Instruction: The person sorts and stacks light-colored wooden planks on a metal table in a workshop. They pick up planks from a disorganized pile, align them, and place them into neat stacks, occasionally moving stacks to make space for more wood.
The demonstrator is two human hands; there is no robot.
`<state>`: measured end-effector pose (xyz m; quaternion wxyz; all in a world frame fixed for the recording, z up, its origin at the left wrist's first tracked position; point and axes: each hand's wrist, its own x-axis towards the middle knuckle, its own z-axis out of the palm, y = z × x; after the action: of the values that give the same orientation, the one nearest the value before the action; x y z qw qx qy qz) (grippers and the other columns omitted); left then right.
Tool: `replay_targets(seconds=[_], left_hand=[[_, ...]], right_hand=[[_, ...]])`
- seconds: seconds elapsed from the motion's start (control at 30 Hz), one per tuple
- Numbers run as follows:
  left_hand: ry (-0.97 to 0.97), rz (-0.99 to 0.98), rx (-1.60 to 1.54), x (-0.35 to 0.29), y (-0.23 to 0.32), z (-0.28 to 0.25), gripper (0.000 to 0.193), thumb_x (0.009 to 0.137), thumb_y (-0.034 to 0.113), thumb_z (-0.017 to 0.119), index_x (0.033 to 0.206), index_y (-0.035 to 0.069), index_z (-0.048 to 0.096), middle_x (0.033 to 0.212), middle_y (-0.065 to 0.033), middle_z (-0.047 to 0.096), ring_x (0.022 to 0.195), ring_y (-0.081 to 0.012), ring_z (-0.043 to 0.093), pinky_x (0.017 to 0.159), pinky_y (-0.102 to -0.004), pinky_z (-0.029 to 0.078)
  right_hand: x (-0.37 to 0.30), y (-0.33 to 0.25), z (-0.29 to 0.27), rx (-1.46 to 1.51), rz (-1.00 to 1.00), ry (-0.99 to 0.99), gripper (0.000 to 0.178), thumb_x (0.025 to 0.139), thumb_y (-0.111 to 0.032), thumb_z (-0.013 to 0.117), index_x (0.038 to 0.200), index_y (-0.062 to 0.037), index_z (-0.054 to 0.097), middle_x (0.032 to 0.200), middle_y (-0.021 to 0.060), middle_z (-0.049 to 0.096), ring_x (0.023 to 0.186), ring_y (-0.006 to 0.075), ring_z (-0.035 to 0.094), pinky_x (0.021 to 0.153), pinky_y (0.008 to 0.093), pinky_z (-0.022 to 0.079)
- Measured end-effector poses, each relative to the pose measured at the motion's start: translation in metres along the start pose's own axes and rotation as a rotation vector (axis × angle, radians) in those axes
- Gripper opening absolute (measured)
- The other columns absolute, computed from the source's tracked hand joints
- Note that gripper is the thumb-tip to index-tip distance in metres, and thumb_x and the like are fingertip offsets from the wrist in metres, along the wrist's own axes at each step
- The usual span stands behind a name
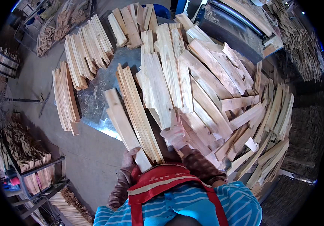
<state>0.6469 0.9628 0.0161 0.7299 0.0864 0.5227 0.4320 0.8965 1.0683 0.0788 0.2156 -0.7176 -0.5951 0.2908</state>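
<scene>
My left hand (129, 157) is closed around the near end of a pale wooden board (121, 119), which slants away from me over the table's near edge. Just right of it stands a row of narrow wooden slats (139, 111) set on edge. My right hand (175, 132) grips the near end of another wooden board (158, 88), thumb on its upper face. That board's far part lies over the big heap of loose boards (207, 90). The undersides of both hands are hidden. A red apron (162, 180) touches the ends nearest my body.
Neat rows of slats (88, 49) line the left of the grey metal tabletop (96, 96). A dark machine with a roller (229, 32) stands at the far right. Racks of stacked wood (30, 158) are on the floor to the left.
</scene>
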Motion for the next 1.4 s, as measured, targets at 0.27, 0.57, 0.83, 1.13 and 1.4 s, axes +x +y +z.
replay_targets(seconds=[0.27, 0.57, 0.83, 1.13, 1.4], left_hand=[[0.172, -0.018, 1.203, 0.043, 0.026, 0.012, 0.095, 0.082, 0.054, 0.079, 0.152, 0.011, 0.031, 0.119, -0.0239, 0.064, 0.115, -0.0409, 0.062, 0.098, -0.0465, 0.050], [-0.450, 0.207, 0.180, 0.051, 0.073, 0.170, 0.060, 0.104, 0.032, 0.048, 0.148, -0.008, 0.039, 0.139, -0.0171, 0.057, 0.128, -0.0260, 0.055, 0.111, -0.0401, 0.043], [-0.571, 0.538, 0.816, 0.044, 0.059, 0.326, 0.075, 0.100, 0.035, 0.061, 0.159, 0.002, 0.028, 0.162, -0.0161, 0.032, 0.149, -0.0293, 0.030, 0.122, -0.0411, 0.023], [-0.012, 0.500, 0.754, 0.218, 0.027, 0.277, 0.095, 0.086, 0.019, 0.076, 0.157, -0.002, 0.016, 0.149, -0.0247, 0.041, 0.122, -0.0371, 0.055, 0.098, -0.0463, 0.051], [0.043, 0.385, 0.844, 0.202, 0.007, 0.326, 0.084, 0.086, 0.019, 0.070, 0.155, 0.005, 0.024, 0.126, -0.0232, 0.054, 0.103, -0.0337, 0.061, 0.077, -0.0478, 0.056]], right_hand=[[-0.027, -0.017, -0.053, 0.101, -0.250, 0.006, 0.089, 0.070, -0.019, 0.074, 0.150, -0.0019, 0.039, 0.154, 0.0285, 0.036, 0.143, 0.0458, 0.036, 0.119, 0.0443, 0.034], [-0.067, -0.025, -0.049, 0.105, -0.187, 0.009, 0.083, 0.070, -0.019, 0.071, 0.149, -0.0130, 0.044, 0.153, 0.0208, 0.040, 0.128, 0.0432, 0.052, 0.103, 0.0503, 0.049], [-0.111, 0.079, -0.148, 0.357, 0.207, 0.652, 0.087, 0.073, -0.021, 0.077, 0.150, -0.0072, 0.040, 0.139, 0.0253, 0.051, 0.128, 0.0430, 0.052, 0.106, 0.0453, 0.046], [-0.230, 0.290, -0.318, 0.339, 0.816, 1.084, 0.095, 0.069, -0.019, 0.084, 0.152, -0.0065, 0.039, 0.138, 0.0224, 0.052, 0.131, 0.0349, 0.051, 0.109, 0.0412, 0.044], [-0.308, 0.457, -0.425, -0.145, 1.246, 0.915, 0.089, 0.074, -0.033, 0.078, 0.149, -0.0084, 0.037, 0.145, 0.0177, 0.046, 0.126, 0.0400, 0.053, 0.103, 0.0463, 0.048]])
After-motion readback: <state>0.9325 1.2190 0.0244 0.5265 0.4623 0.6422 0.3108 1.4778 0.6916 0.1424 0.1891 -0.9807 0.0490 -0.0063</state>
